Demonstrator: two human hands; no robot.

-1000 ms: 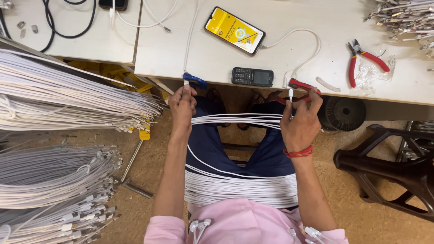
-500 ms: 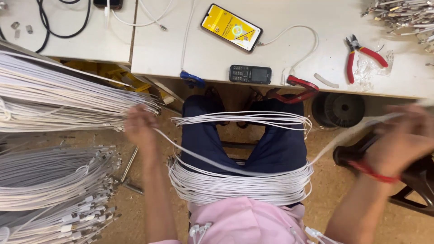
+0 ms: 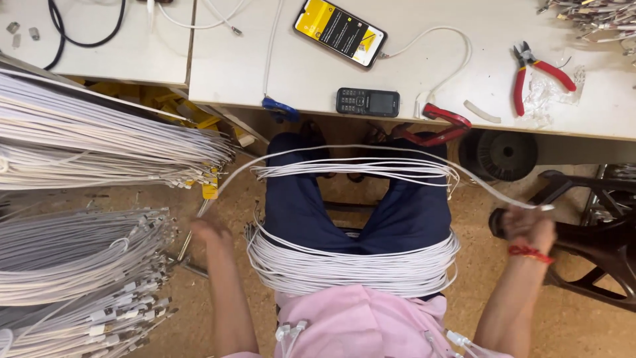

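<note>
Hands (image 3: 528, 227) (image 3: 209, 232) stretch white cable (image 3: 358, 149) beneath yellow-screened phone (image 3: 340, 32).

Pink top (image 3: 361, 325); dark blue trousers (image 3: 298, 205); red thread bracelet (image 3: 530, 252) on the right wrist; bare forearms.

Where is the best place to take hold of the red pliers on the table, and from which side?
Probably by the two red handles of the pliers, coming from the right: they lie flat on the table, handles spread toward the right, metal jaws pointing to the far edge, nothing lying over them.
</note>
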